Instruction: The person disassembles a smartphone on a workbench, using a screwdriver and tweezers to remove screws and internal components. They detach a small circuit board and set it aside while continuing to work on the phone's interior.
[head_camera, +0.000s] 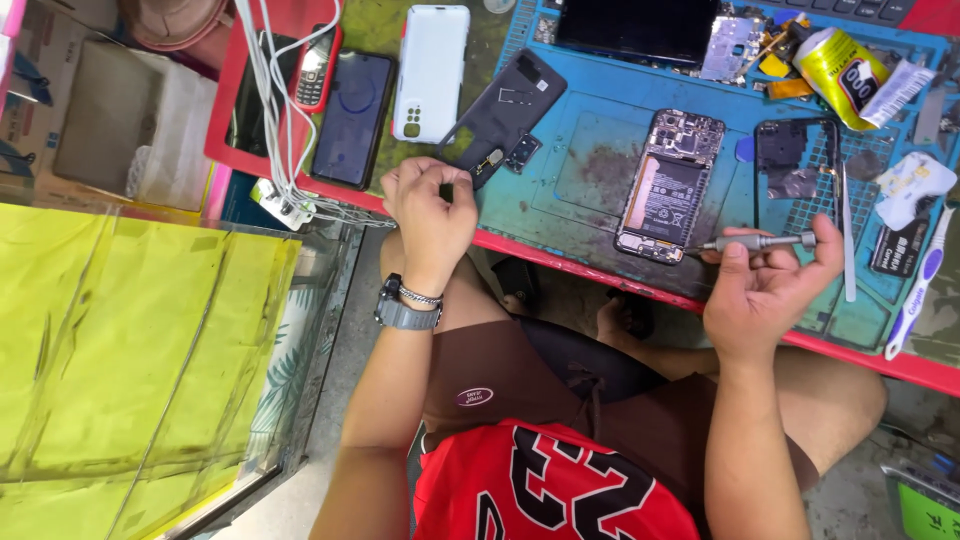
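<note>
Gripping screwdriver (758, 241) beside mat edge (600, 272)

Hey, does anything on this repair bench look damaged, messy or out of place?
The opened phone lies without its back, battery and boards exposed. The blue mat is stained dark. White cables trail tangled across the phones at the left.

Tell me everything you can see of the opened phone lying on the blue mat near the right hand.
The opened phone lies flat on the blue work mat, back cover off, long axis tilted slightly. A dark battery with a pale label fills its middle; above it sit a circuit board and metal shields, with a smaller board at the bottom end. Its frame looks dark. The tip of the grey metal screwdriver held in the right hand reaches its lower right corner. The left hand is away from it.
</note>
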